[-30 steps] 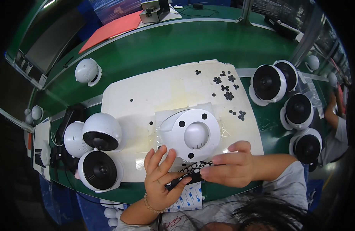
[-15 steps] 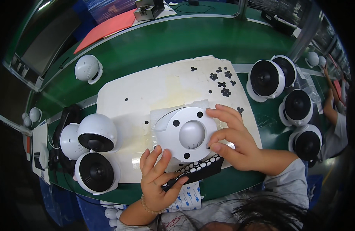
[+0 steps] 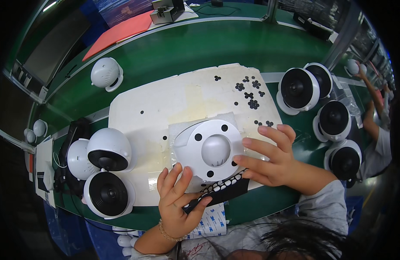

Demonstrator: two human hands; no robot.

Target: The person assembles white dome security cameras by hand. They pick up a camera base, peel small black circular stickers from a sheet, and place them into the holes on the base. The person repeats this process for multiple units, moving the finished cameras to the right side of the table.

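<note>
A white round device (image 3: 193, 149) lies on a foam pad, its ring-shaped base facing up with several black round pads stuck around the hole. My left hand (image 3: 176, 203) pinches a black sheet of round sticker pads (image 3: 230, 190), with many whitish circles on it, between thumb and fingers at the near side of the device. Its raised fingertips rest by the base's near-left edge. My right hand (image 3: 273, 160) has its fingers spread, one fingertip at the black pad (image 3: 234, 163) on the right of the ring. Under that fingertip the contact is partly hidden.
White ball-shaped devices with black fronts stand in groups at left (image 3: 109, 195) and right (image 3: 297, 89). Another white device (image 3: 106, 73) is on the green belt behind. Loose black dots (image 3: 253, 104) lie on the cream board (image 3: 152, 99). Printed backing paper (image 3: 213, 223) lies near me. A co-worker's arm (image 3: 369, 89) is at far right.
My right hand has shifted slightly right, its fingers going from curled near the ring to spread. The white device on the belt has moved a little right. The co-worker's hand has reached a white device.
</note>
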